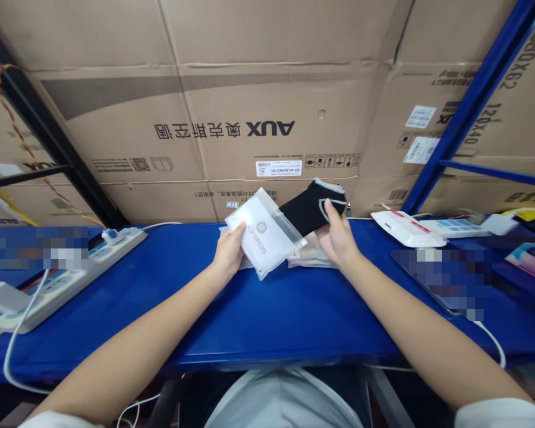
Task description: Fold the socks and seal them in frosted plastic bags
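My left hand (230,248) grips the left edge of a white, frosted plastic bag (263,232) with a dark round logo and lettering. A pair of black socks (305,208) with pale grey trim lies partly within the bag's opening on its right side. The outer end of the socks is pinched between the thumb and fingers of my right hand (337,236). Both hands are above the blue table. Behind and below them lie more pale plastic packets (312,254), partly hidden by the bag and my right hand.
Power strips (78,273) with plugs and white cables line the blue table (160,309) at left. On the right are a white package (405,229), another power strip (457,227) and a dark, blurred-out device (432,279) with a cable. Cardboard (232,101) walls the back.
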A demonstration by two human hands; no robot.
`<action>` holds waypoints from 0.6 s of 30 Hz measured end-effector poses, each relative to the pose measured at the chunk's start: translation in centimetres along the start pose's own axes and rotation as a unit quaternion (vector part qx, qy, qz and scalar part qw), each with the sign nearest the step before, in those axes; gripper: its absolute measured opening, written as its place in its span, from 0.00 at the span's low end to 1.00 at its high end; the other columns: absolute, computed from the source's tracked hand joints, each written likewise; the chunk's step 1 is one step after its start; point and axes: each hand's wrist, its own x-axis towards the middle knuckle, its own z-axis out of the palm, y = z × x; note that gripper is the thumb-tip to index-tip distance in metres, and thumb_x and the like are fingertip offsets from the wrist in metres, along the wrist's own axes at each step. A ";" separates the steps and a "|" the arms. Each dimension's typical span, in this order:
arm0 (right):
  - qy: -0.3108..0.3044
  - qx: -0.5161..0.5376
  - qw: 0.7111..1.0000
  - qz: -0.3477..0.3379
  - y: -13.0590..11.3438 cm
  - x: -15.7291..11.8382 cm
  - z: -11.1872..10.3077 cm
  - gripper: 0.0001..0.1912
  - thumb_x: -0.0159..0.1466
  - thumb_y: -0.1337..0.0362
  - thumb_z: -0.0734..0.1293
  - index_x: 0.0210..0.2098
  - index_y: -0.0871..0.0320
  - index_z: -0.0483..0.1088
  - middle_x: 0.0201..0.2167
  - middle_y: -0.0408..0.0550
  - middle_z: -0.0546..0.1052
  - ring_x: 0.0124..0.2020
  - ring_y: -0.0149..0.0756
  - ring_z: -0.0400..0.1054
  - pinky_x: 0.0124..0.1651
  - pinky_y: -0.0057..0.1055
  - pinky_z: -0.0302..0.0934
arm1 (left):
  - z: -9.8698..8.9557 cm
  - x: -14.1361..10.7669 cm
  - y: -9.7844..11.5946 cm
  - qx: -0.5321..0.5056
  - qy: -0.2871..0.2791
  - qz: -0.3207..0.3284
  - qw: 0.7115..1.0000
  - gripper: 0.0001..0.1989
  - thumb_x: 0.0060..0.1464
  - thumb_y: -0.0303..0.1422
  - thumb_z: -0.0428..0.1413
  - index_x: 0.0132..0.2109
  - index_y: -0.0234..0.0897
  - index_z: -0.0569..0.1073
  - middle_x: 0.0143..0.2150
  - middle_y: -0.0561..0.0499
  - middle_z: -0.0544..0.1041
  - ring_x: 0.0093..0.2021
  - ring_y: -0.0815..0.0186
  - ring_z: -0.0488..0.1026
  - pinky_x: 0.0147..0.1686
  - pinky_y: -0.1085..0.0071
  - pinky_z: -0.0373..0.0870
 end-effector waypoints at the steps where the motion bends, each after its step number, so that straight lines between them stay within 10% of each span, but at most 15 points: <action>1: 0.019 0.017 1.000 -0.012 -0.5 0.7 -0.3 0.21 0.57 0.56 0.74 0.48 0.51 0.72 0.46 0.44 0.80 0.53 0.39 0.73 0.54 0.37 0.70 | 0.0 0.1 0.0 0.001 -0.004 -0.002 1.000 0.07 0.55 0.31 0.61 0.39 0.30 0.77 0.36 0.43 0.82 0.33 0.62 0.80 0.38 0.67 0.78; 5: 0.120 0.025 0.992 -0.010 -2.5 4.0 -3.1 0.15 0.63 0.56 0.69 0.47 0.54 0.72 0.44 0.46 0.81 0.48 0.37 0.75 0.48 0.35 0.73 | 0.1 0.3 0.0 0.030 -0.018 -0.010 0.999 0.07 0.55 0.31 0.60 0.40 0.30 0.77 0.37 0.42 0.82 0.35 0.60 0.80 0.41 0.63 0.78; 9: 0.142 -0.201 0.961 0.124 -3.5 6.3 -7.3 0.12 0.63 0.59 0.68 0.42 0.61 0.73 0.34 0.52 0.81 0.34 0.41 0.77 0.37 0.37 0.74 | 0.0 0.4 0.8 0.082 -0.033 -0.066 0.994 0.09 0.50 0.24 0.55 0.40 0.31 0.75 0.35 0.43 0.81 0.34 0.58 0.80 0.39 0.62 0.79; 14: 0.088 -0.541 0.816 0.184 -3.2 7.1 -11.5 0.23 0.54 0.65 0.74 0.48 0.63 0.69 0.41 0.58 0.79 0.43 0.48 0.76 0.46 0.43 0.71 | -0.5 1.2 1.8 0.210 -0.106 -0.117 0.965 0.17 0.34 0.20 0.50 0.35 0.32 0.73 0.31 0.45 0.79 0.31 0.57 0.79 0.33 0.62 0.78; 18: 0.078 -0.713 0.692 0.078 -2.8 7.3 -12.0 0.33 0.55 0.63 0.73 0.58 0.63 0.62 0.58 0.65 0.68 0.61 0.55 0.63 0.60 0.47 0.59 | -1.6 2.8 2.7 0.401 -0.028 -0.018 0.916 0.21 0.34 0.22 0.52 0.40 0.34 0.72 0.34 0.44 0.79 0.36 0.51 0.80 0.33 0.59 0.77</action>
